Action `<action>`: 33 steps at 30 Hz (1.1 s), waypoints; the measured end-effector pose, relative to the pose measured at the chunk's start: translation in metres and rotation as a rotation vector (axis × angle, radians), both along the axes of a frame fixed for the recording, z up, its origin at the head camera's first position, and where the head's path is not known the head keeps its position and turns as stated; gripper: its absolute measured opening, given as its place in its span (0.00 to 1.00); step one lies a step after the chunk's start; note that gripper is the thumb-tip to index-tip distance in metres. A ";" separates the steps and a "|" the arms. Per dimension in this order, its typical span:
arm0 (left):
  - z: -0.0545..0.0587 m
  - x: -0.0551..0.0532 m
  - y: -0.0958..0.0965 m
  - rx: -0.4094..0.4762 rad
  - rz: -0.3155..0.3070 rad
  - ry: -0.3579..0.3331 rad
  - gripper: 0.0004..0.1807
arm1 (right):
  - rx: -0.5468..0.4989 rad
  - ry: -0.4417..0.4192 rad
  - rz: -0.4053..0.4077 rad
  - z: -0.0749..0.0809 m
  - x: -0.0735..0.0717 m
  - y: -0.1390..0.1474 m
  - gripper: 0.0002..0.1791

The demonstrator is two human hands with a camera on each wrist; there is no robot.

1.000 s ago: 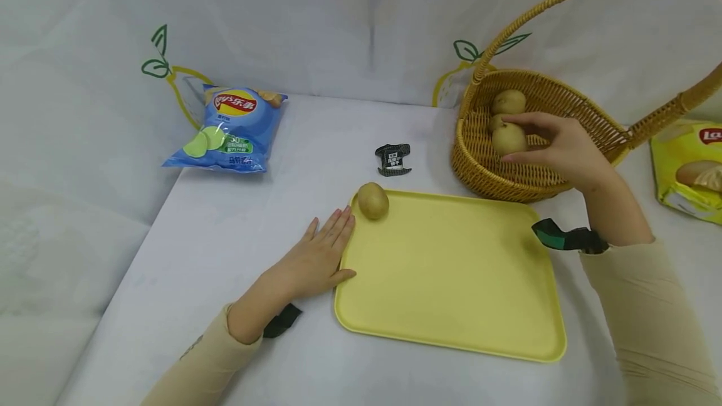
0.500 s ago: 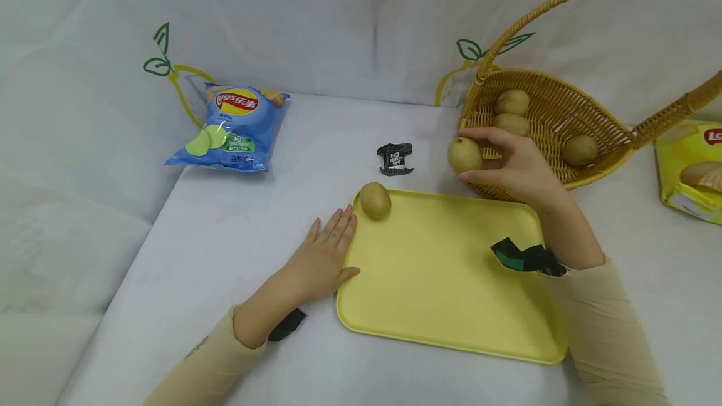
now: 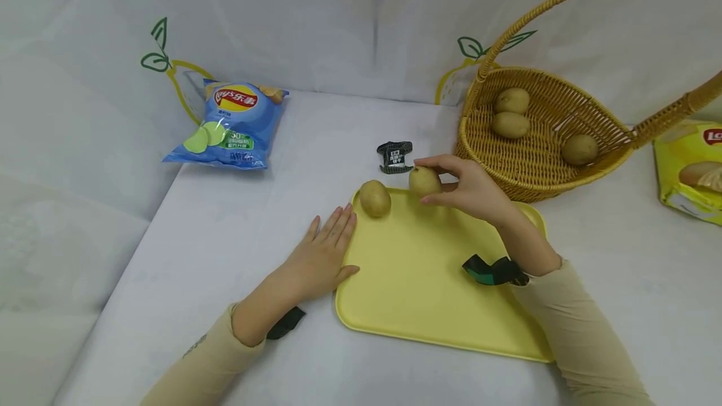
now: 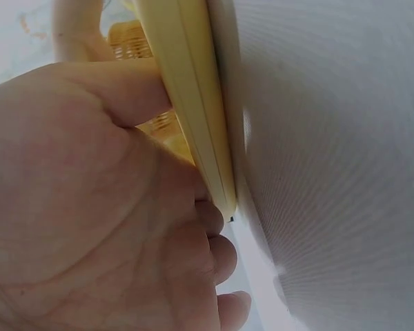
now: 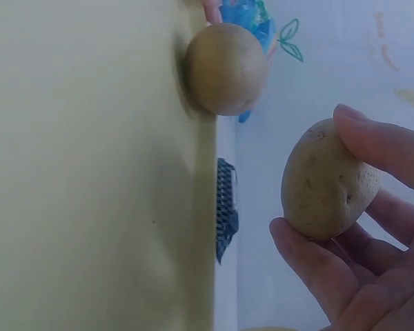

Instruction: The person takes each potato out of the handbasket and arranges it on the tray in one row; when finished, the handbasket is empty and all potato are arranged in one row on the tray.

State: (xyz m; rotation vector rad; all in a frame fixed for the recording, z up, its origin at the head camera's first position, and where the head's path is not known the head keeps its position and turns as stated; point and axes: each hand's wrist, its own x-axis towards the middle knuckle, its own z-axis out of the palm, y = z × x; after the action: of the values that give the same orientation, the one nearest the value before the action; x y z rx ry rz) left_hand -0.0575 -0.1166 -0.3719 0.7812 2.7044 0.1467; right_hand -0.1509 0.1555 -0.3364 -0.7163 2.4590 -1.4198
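My right hand (image 3: 470, 190) pinches a potato (image 3: 424, 182) between thumb and fingertips, above the far edge of the yellow tray (image 3: 434, 274). In the right wrist view the held potato (image 5: 328, 183) hangs clear of the tray surface. Another potato (image 3: 375, 198) sits in the tray's far left corner. My left hand (image 3: 320, 259) lies with straight fingers along the tray's left edge; the left wrist view shows its thumb and fingers touching the tray's side (image 4: 190, 96). Several potatoes were not counted in the tray; the wicker basket (image 3: 541, 190) holds three, including one potato (image 3: 580, 150) at its right.
A blue chip bag (image 3: 234, 124) stands at the back left. A small black packet (image 3: 395, 157) lies behind the tray. The basket's tall handle (image 3: 570, 2) arches at the back right, beside a yellow chip bag (image 3: 688, 174).
My right hand has carried the potato out of the basket, leftward and towards me, to over the tray's far edge. My left hand has stayed at the tray's left side.
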 end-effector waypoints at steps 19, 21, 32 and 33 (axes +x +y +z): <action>0.000 -0.001 -0.001 0.036 -0.004 -0.021 0.44 | 0.204 0.022 0.019 -0.019 -0.002 -0.013 0.34; 0.000 -0.001 -0.001 0.037 -0.005 -0.022 0.44 | 0.219 0.045 0.013 -0.021 -0.002 -0.015 0.33; 0.001 -0.002 -0.002 0.045 -0.011 -0.020 0.45 | 0.169 0.001 0.001 -0.020 -0.002 -0.012 0.26; 0.001 -0.002 -0.002 0.045 -0.012 -0.020 0.45 | 0.150 -0.017 0.005 -0.019 -0.003 -0.011 0.26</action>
State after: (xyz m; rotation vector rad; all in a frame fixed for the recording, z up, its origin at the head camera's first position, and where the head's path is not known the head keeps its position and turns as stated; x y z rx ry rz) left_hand -0.0597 -0.1181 -0.3708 0.8044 2.6860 0.2115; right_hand -0.1535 0.1442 -0.3557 -0.6752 2.5161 -1.2182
